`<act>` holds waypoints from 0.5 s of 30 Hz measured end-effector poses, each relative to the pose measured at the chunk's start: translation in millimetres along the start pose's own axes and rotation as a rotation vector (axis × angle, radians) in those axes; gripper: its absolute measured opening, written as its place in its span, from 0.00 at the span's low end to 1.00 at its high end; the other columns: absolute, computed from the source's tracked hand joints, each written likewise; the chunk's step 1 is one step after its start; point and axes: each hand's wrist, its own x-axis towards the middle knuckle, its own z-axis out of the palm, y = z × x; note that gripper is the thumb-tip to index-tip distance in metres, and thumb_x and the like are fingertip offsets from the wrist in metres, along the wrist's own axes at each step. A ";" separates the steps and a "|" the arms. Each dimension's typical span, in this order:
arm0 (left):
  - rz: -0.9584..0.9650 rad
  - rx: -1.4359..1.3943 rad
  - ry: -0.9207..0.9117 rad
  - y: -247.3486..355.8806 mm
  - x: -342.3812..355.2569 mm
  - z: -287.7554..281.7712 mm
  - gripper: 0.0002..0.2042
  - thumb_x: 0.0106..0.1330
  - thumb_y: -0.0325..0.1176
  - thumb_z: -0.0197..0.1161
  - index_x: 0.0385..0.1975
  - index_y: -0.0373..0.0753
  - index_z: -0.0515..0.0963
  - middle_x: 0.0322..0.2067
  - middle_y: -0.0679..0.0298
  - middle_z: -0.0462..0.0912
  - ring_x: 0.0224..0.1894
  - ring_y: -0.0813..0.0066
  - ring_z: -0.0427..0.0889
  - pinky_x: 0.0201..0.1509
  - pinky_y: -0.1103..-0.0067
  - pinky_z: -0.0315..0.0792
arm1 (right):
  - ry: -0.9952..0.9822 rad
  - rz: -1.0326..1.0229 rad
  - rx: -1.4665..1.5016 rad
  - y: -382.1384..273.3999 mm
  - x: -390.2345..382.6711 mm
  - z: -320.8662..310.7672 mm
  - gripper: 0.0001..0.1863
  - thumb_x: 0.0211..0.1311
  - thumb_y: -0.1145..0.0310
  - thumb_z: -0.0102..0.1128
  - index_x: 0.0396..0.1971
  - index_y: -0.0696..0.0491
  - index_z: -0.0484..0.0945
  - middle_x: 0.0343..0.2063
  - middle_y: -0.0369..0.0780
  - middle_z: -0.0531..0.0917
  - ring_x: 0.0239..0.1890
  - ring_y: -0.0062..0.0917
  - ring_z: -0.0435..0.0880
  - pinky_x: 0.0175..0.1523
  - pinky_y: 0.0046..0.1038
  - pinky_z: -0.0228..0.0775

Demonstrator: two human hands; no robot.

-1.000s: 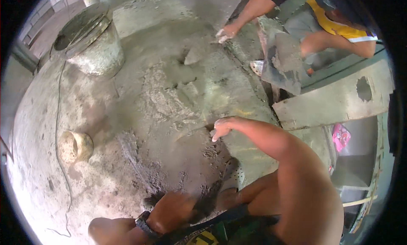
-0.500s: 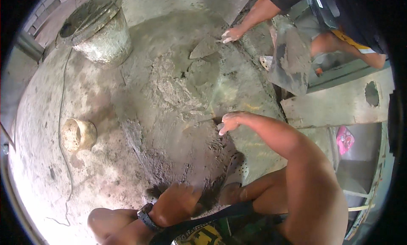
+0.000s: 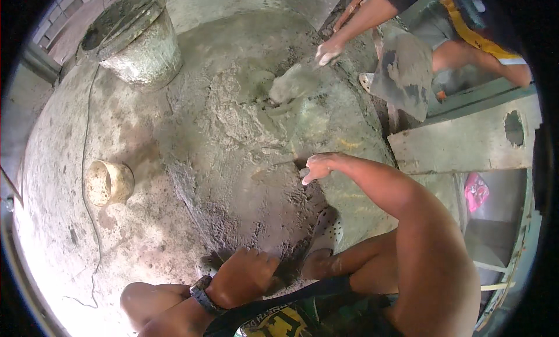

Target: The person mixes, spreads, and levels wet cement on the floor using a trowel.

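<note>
My right hand (image 3: 317,167) is closed round the handle of a trowel at the middle of the floor. The mortar-coloured trowel blade (image 3: 278,174) points left and lies low over the wet mortar layer (image 3: 233,212). My left hand (image 3: 244,274), with a watch on its wrist, hangs in front of my body. Its fingers are curled, and their tips and anything in them are hidden. Beyond my right hand, a wet mortar heap (image 3: 236,113) spreads over the floor. There a co-worker's hand (image 3: 329,51) works another trowel (image 3: 294,82) at the heap's right side.
A large mortar-crusted bucket (image 3: 145,57) stands far left, with a small pale tub (image 3: 110,182) nearer. A cable (image 3: 84,145) runs along the left floor. At right are a mortar-smeared flat board (image 3: 407,75), a pale plank (image 3: 460,145) and a pink packet (image 3: 476,191).
The co-worker's hand and trowel have shifted right, with the blade now lower against the heap. My right hand stays nearly in place. My left hand has barely moved and looks less blurred.
</note>
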 end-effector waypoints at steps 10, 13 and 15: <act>0.017 -0.042 0.002 0.0 2.0 1.9 0.17 0.65 0.43 0.65 0.43 0.35 0.77 0.34 0.56 0.82 0.37 0.55 0.84 0.44 0.64 0.74 | -0.045 0.031 0.035 -6.1 -2.8 -2.6 0.43 0.57 0.33 0.63 0.30 0.70 0.83 0.29 0.57 0.85 0.33 0.49 0.85 0.42 0.49 0.76; 0.018 -0.031 -0.046 3.0 6.0 -2.2 0.17 0.65 0.43 0.66 0.43 0.36 0.77 0.34 0.57 0.82 0.38 0.57 0.83 0.45 0.64 0.74 | -0.081 0.050 0.031 7.0 -1.3 6.0 0.44 0.58 0.30 0.62 0.30 0.67 0.85 0.27 0.54 0.85 0.31 0.46 0.85 0.39 0.48 0.76; -0.022 -0.019 -0.072 3.1 -0.3 -4.8 0.17 0.65 0.43 0.66 0.43 0.36 0.77 0.34 0.57 0.82 0.39 0.58 0.83 0.45 0.64 0.73 | -0.187 0.081 0.187 -17.5 -13.8 -20.8 0.44 0.58 0.27 0.60 0.29 0.65 0.85 0.26 0.51 0.85 0.30 0.43 0.85 0.38 0.47 0.75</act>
